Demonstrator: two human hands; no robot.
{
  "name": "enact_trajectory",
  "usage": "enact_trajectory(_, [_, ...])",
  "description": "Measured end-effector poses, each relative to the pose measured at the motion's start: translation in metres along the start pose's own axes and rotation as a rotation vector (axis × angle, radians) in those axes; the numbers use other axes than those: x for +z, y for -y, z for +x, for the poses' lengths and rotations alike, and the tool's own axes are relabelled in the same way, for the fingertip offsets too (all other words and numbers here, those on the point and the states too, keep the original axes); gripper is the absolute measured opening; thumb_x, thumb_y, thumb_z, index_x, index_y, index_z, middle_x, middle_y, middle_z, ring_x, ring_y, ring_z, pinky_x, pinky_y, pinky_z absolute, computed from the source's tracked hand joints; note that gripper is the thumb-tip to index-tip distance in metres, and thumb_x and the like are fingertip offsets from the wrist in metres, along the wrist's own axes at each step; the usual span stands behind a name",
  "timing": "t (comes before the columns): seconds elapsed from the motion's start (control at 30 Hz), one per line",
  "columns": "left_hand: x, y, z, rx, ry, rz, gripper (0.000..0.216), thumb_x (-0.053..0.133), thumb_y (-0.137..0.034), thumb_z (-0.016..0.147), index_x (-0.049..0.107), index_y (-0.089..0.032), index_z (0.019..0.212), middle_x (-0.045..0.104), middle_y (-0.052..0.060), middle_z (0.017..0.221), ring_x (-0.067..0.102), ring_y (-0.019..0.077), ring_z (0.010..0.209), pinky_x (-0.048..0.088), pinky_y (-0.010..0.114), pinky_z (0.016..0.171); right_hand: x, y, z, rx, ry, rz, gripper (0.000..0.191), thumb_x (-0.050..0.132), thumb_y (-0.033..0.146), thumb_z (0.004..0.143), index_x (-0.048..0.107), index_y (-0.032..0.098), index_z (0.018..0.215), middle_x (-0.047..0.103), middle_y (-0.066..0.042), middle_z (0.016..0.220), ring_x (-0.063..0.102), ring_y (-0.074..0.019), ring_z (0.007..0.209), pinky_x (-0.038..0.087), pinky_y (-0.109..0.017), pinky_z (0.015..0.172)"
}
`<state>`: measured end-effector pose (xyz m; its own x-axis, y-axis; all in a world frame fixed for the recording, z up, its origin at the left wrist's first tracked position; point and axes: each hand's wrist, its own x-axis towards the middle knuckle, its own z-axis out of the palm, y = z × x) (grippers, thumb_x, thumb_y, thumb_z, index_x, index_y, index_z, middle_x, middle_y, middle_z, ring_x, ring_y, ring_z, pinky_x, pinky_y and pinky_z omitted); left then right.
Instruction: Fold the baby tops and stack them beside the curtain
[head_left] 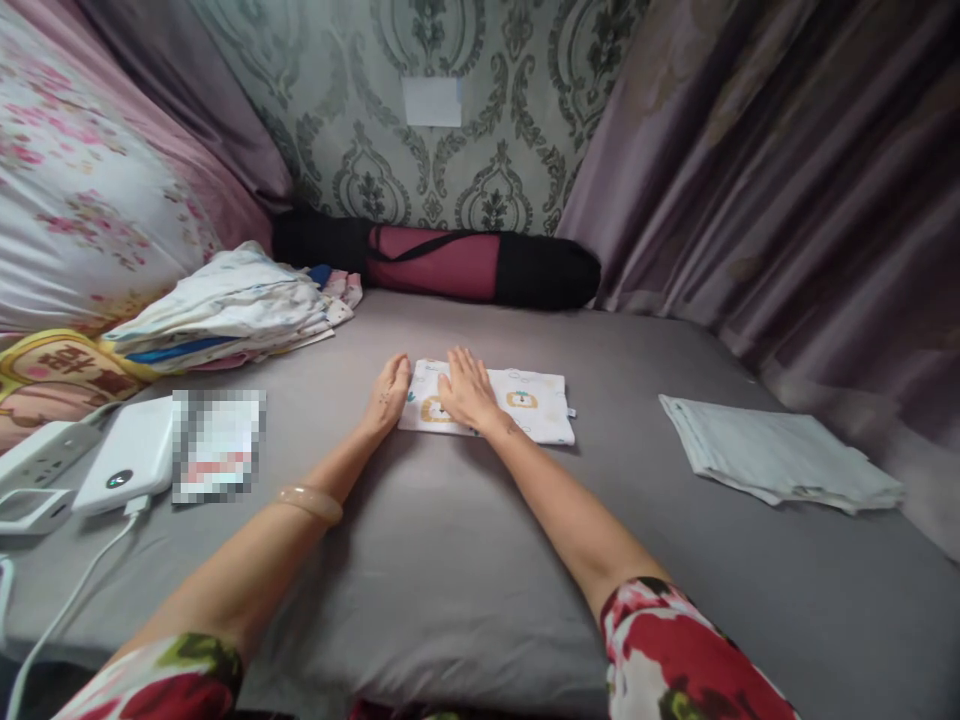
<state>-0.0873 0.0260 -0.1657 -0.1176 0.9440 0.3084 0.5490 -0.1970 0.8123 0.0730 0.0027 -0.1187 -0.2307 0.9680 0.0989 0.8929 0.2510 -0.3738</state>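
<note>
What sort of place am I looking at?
Probably a bedroom, seen over a bed: a grey sheet covers the surface, a floral pillow leans at left, and curtains hang at right.

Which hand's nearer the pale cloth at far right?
Right. The right hand lies on the printed cloth, left of the pale cloth; the left hand is farther off, at the printed cloth's left end.

Soft, moderate light lay over the grey sheet (465, 560), with a faint shadow beside the left arm (255, 550); the right curtain (735, 150) was darkest high up. Wide-angle stretch slanted the edges, print on the cloth (540, 405) looked slightly soft, and coarse pixels masked a packet (217, 450) at left.
</note>
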Motion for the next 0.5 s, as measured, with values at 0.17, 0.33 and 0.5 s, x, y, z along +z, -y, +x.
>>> enact_trajectory(0.17, [0.027, -0.038, -0.011, 0.475, 0.298, 0.377, 0.047, 0.037, -0.03, 0.094, 0.049, -0.012, 0.135, 0.052, 0.014, 0.142, 0.042, 0.0242, 0.136, 0.031, 0.041, 0.115, -0.019, -0.055, -0.034, 0.013, 0.006, -0.183, 0.059, 0.028, 0.032, 0.098, 0.031, 0.004, 0.15, 0.025, -0.014, 0.159, 0.015, -0.0249, 0.148, 0.003, -0.046, 0.12])
enact_trajectory(0.33, [0.056, -0.06, -0.022, 0.517, 0.481, 0.668, 0.051, 0.028, -0.032, 0.099, 0.04, -0.011, 0.145, 0.04, 0.013, 0.152, 0.027, 0.0282, 0.145, 0.021, 0.048, 0.118, -0.011, -0.068, -0.041, 0.009, 0.045, -0.22, 0.058, 0.026, 0.031, 0.097, 0.031, 0.008, 0.151, 0.026, -0.01, 0.159, 0.017, -0.0243, 0.147, 0.005, -0.047, 0.119])
enact_trajectory(0.5, [0.06, -0.056, -0.024, 0.473, 0.531, 0.761, 0.055, 0.02, -0.036, 0.101, 0.033, -0.016, 0.15, 0.032, 0.009, 0.157, 0.02, 0.0276, 0.147, 0.019, 0.049, 0.118, -0.002, -0.067, -0.04, 0.039, 0.017, -0.184, 0.059, 0.027, 0.032, 0.097, 0.03, 0.011, 0.152, 0.026, -0.008, 0.159, 0.017, -0.0238, 0.147, 0.005, -0.047, 0.119])
